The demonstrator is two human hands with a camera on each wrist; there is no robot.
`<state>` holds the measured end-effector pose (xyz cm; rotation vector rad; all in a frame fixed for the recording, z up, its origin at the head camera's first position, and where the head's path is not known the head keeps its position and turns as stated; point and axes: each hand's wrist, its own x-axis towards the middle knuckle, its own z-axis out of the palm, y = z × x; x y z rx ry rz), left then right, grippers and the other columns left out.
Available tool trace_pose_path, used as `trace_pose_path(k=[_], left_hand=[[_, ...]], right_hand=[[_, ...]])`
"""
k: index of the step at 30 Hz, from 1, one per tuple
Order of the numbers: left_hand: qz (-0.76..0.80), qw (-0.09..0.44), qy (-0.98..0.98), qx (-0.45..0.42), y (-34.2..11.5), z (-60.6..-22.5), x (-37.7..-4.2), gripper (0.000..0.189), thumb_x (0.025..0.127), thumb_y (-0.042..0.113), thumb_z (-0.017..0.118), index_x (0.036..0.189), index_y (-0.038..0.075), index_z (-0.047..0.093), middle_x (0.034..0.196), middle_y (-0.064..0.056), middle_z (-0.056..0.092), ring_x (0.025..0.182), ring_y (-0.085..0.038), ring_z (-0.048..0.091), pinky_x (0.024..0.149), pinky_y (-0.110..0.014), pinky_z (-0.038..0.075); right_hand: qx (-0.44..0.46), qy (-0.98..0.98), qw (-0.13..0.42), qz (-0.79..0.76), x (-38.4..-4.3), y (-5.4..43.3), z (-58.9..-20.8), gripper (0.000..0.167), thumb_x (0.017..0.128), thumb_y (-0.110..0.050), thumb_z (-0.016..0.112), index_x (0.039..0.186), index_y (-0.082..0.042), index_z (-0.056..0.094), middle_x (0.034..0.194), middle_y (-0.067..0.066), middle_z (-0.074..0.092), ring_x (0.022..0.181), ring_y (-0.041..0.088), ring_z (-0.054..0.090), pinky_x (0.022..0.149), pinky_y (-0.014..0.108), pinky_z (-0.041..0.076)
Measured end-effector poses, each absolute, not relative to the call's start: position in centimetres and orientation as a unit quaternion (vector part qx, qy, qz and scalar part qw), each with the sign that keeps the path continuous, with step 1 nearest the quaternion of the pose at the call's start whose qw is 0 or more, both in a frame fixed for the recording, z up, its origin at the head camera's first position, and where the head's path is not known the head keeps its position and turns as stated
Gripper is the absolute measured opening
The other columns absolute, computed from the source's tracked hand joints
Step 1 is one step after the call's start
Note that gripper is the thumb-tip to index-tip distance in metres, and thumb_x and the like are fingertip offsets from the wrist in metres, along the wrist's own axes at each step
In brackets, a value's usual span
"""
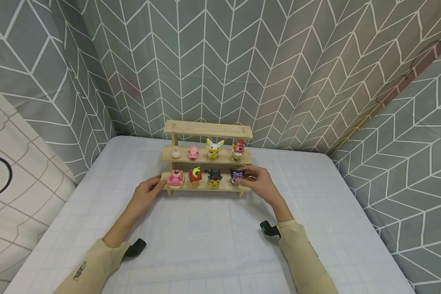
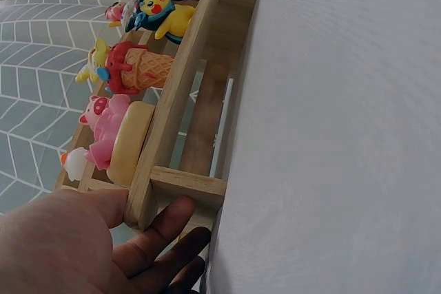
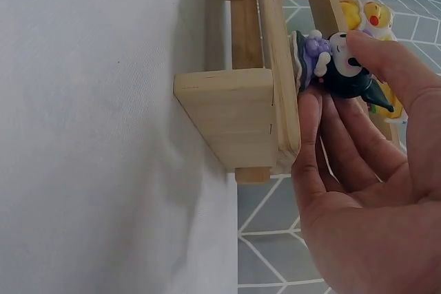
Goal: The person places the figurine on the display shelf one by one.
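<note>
A three-tier wooden display shelf [image 1: 208,129] stands on the table with small figurines on its lower two tiers. My left hand [image 1: 145,194] grips the left end of the bottom plank, thumb at the plank's edge and fingers beneath in the left wrist view. At the right end of that plank, my right hand [image 1: 261,185] pinches a black-and-purple figurine [image 3: 336,65] with pointed ears; the thumb presses its head and the fingers are behind. Its base is at the plank. Beside it stands a yellow figurine in a black hood [image 1: 214,178].
On the bottom tier are a figurine on an ice-cream cone [image 1: 195,176] and a pink bear [image 1: 176,178]. The middle tier bears a white chick [image 1: 175,153], a pink pig [image 1: 193,153] and two more figurines. A patterned curtain [image 1: 213,61] hangs behind the white-covered table [image 1: 206,245].
</note>
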<state>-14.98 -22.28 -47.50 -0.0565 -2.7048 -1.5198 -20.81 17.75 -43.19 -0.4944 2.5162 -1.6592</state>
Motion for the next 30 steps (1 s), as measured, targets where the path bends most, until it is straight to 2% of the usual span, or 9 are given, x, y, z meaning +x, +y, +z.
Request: trace_pose_path(k=[3,9,14,18,22,30], left_hand=[[-0.487,0.02,-0.873,-0.018,-22.4,-47.5,-15.0,0.044,0.111,0.041,0.053,0.118,0.001,0.071,0.132,-0.019,0.067,0.114,-0.028,0.055,0.1,-0.044,0.046],[-0.496,0.017,-0.868,-0.015,-22.5,-47.6,-15.0,0.047,0.111,0.041,0.053,0.128,-0.001,0.069,0.141,-0.022,0.064,0.128,-0.033,0.056,0.111,-0.053,0.044],[-0.508,0.011,-0.861,-0.016,-22.6,-47.6,-14.9,0.047,0.111,0.041,0.054,0.123,-0.002,0.069,0.15,-0.026,0.057,0.142,-0.042,0.05,0.119,-0.06,0.037],[-0.509,0.013,-0.86,-0.022,-22.9,-47.6,-15.0,0.046,0.111,0.041,0.054,0.121,-0.001,0.07,0.151,-0.027,0.056,0.145,-0.043,0.048,0.12,-0.06,0.037],[-0.512,0.007,-0.858,-0.027,-22.9,-47.8,-15.2,0.046,0.111,0.041,0.054,0.121,-0.001,0.07,0.15,-0.026,0.057,0.142,-0.04,0.05,0.119,-0.058,0.038],[-0.503,-0.004,-0.864,-0.03,-22.8,-47.4,-14.6,0.05,0.112,0.037,0.054,0.138,-0.004,0.064,0.153,-0.027,0.054,0.148,-0.045,0.044,0.122,-0.06,0.036]], right_hand=[[-0.167,0.823,0.044,-0.541,-20.9,17.7,-43.2,0.038,0.093,-0.018,0.083,0.127,-0.005,0.072,0.117,0.012,0.075,0.104,0.017,0.068,0.095,0.026,0.057],[-0.176,0.827,0.061,-0.531,-21.0,17.7,-42.8,0.04,0.092,-0.018,0.084,0.128,-0.006,0.071,0.124,0.012,0.073,0.106,0.019,0.068,0.094,0.026,0.058],[-0.184,0.819,0.081,-0.538,-20.9,18.2,-42.7,0.046,0.091,-0.015,0.085,0.133,-0.005,0.068,0.131,0.014,0.069,0.111,0.025,0.067,0.096,0.027,0.058],[-0.192,0.814,0.089,-0.542,-20.9,18.8,-42.5,0.046,0.092,-0.014,0.084,0.134,-0.005,0.067,0.135,0.014,0.067,0.119,0.033,0.066,0.098,0.028,0.058],[-0.192,0.824,0.09,-0.526,-20.9,20.0,-42.0,0.042,0.095,-0.017,0.081,0.133,-0.005,0.067,0.129,0.016,0.071,0.122,0.036,0.066,0.098,0.03,0.058],[-0.18,0.86,0.057,-0.473,-20.2,23.7,-42.4,0.04,0.098,-0.022,0.078,0.131,-0.002,0.069,0.133,0.017,0.07,0.122,0.037,0.066,0.105,0.052,0.055]])
